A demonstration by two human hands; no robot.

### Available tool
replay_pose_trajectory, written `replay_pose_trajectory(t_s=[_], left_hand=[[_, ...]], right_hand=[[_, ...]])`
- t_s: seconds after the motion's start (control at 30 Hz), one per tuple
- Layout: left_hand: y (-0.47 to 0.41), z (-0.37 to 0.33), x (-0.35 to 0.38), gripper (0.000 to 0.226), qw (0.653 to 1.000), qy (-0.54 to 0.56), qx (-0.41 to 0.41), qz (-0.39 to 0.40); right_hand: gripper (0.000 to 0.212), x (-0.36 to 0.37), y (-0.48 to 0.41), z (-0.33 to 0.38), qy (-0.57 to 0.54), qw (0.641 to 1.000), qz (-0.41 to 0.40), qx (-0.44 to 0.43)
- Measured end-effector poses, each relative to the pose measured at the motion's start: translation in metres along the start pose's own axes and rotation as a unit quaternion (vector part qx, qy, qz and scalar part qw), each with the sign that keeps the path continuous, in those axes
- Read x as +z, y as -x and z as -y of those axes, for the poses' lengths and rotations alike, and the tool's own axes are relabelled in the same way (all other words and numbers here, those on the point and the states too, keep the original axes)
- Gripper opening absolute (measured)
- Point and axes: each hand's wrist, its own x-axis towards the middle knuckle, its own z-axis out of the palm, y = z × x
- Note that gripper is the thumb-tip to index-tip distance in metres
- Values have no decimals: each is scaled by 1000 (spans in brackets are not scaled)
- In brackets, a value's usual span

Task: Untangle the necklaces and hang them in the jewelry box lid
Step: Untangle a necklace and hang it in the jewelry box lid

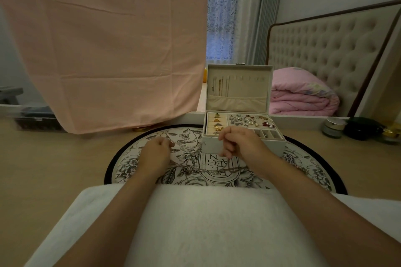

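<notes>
The left hand (157,147) is curled and pinches a thin silver chain at its fingertips. The right hand (236,143) is curled too. It holds another bit of chain a little higher, just in front of the box. The two hands are apart, and a strand runs between them.

Below them the tangled necklaces (206,170) lie in a small knotty heap on the round flower mat (303,165). Strands go up from the heap to the hands.

I think the job now is to get one chain out of the knot. It is best to go slowly. A hard tug would likely make the knot tighter, and a thin chain could snap. Let the heap rest on the mat and keep the strands loose. Find one end and slip it back through the loops, one chain at a time.

Behind the hands the jewelry box (209,147) sits open on the worktop (54,158). Its lid (238,67) stands up. A few hung necklaces (220,86) are on the left side of the lid. The hooks (249,77) to their right look free, so a loose chain could go on the next one. Its tail could be tucked into the pocket (236,103). Lift it high over the tray of earrings (249,119) so it does not catch.
</notes>
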Motion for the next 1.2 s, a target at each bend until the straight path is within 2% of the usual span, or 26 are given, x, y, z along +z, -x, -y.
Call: replay_pose_trajectory(t_s=[0.03,0.07,0.13,0.2,0.27,0.4,0.47,0.57,0.63,0.7,0.8,0.97,1.13,1.2], left_hand=[[5,-1,1,21,995,-82,59,-3],[9,-3,3,35,984,-124,128,6],[18,-14,9,60,965,-93,227,97],[30,-28,18,64,943,12,250,219],[36,-37,25,53,943,58,222,240],[29,-39,11,16,961,-78,191,183],[24,-38,0,19,965,-90,190,156],[14,-36,-13,24,974,-4,180,137],[9,-34,-20,21,978,24,182,99],[5,-30,-23,20,981,12,187,57],[3,-23,-25,19,979,-62,191,-12],[-4,-8,-33,20,958,-160,193,-137],[-25,19,-41,25,937,-253,124,-208],[-32,29,-42,26,931,-291,87,-203]], right_hand=[[31,3,0,1,30,1000,1,-3],[30,5,0,3,59,998,4,-12],[31,11,1,5,106,994,15,-33],[31,14,1,5,137,989,26,-50],[28,16,1,6,158,986,13,-58],[20,10,-1,1,176,983,-21,-56],[27,7,-1,-7,227,973,9,-28],[29,5,1,-17,417,906,71,4],[23,4,2,-19,466,881,80,-14],[19,4,2,-21,477,876,72,-17],[15,4,3,-20,481,874,66,2],[11,-6,5,-16,485,870,65,60],[6,-9,7,-17,473,875,76,66],[7,-12,6,-19,454,886,68,65]])
